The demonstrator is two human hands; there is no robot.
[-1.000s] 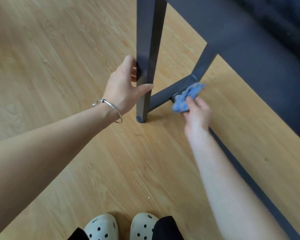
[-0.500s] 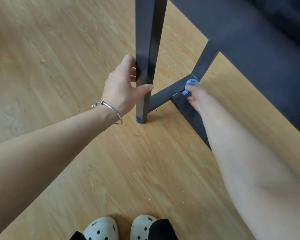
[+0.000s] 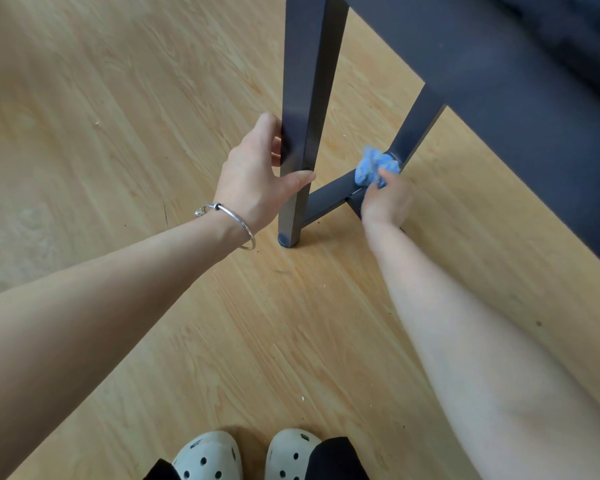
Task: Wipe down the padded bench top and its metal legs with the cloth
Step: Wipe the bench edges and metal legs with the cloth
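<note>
Wooden floor (image 3: 118, 140) fills most of what I see, light brown with tiny crumbs on it. On it stands the dark bench (image 3: 499, 98), and its near metal leg (image 3: 307, 98) comes straight down to a round foot. My left hand (image 3: 257, 178) is wrapped round that leg, thumb in front, fingers behind. My right hand (image 3: 385, 202) squeezes the blue cloth (image 3: 373, 168), all bunched up, against the low bar (image 3: 329, 199) right where it meets the far leg (image 3: 416, 129). A silver bracelet (image 3: 238, 225) sits on my left wrist. White shoes (image 3: 208, 455) with holes show at the bottom.
</note>
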